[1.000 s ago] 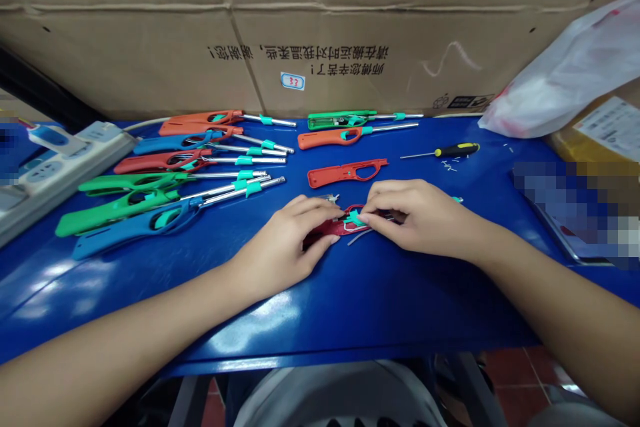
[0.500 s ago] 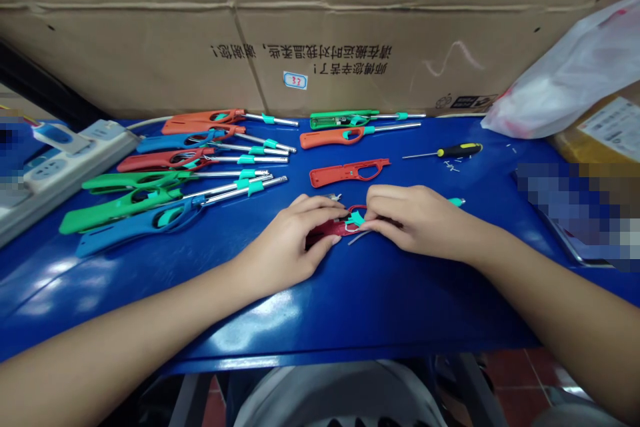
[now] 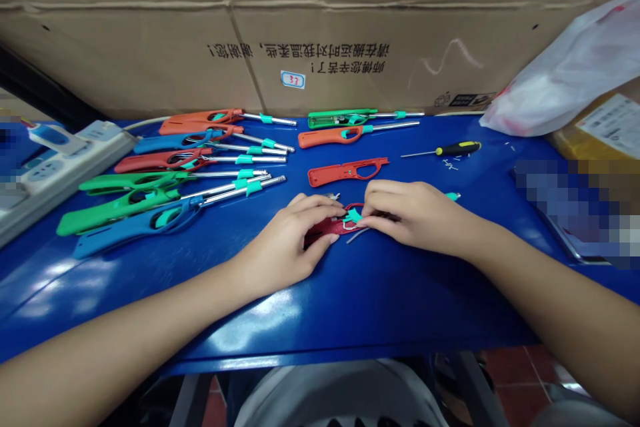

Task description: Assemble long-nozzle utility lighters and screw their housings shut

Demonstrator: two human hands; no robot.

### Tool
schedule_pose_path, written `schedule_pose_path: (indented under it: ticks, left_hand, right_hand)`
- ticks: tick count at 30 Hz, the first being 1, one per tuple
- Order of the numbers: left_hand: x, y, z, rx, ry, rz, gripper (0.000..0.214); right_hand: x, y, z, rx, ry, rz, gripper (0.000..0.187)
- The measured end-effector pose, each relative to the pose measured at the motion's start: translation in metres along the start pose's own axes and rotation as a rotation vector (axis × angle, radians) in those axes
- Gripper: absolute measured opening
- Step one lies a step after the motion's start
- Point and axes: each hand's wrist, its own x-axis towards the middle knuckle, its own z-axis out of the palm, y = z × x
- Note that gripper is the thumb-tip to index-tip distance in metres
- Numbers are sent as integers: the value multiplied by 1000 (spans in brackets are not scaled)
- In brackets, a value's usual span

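My left hand (image 3: pixel 293 240) is closed around the handle end of an opened red gas lighter (image 3: pixel 326 230), with the shell's inside facing up. A teal trigger (image 3: pixel 353 215) and thin white wires show in the shell. My right hand (image 3: pixel 407 217) pinches at the trigger end of this lighter; its fingertips partly hide what they grip. A thin grey strip (image 3: pixel 357 235) sticks out below the right fingers. The lighter's teal-collared tip (image 3: pixel 453 196) shows beyond the right hand. The matching red half shell (image 3: pixel 347 172) lies just behind both hands.
Several assembled gas lighters (image 3: pixel 165 180) lie in a row at left. An orange lighter (image 3: pixel 330 137) and an open green one (image 3: pixel 343 118) lie at the back. A screwdriver (image 3: pixel 457 148), small white bits (image 3: pixel 451 164), a power strip (image 3: pixel 55 164), a plastic bag (image 3: pixel 555 80) and a large carton (image 3: pixel 160 54) surround the work.
The view has shifted very slightly. My right fingertips have moved a little at the teal trigger, and my left hand keeps its hold on the red gas lighter.
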Motion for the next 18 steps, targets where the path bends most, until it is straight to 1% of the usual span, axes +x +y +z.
schedule_pose_path:
  ticks: [2, 5, 12, 18]
  left_hand:
    - [0, 0, 0, 7, 0, -4, 32]
    - [-1, 1, 0, 9, -1, 0, 32]
    - [0, 1, 0, -2, -1, 4, 31]
    - [1, 2, 0, -14, -3, 6, 31]
  right_hand:
    - [1, 0, 0, 111, 8, 35, 20]
    - [2, -1, -2, 199, 25, 65, 17]
    - [2, -2, -3, 238, 17, 108, 11]
    - [5, -6, -1, 230, -4, 241, 10]
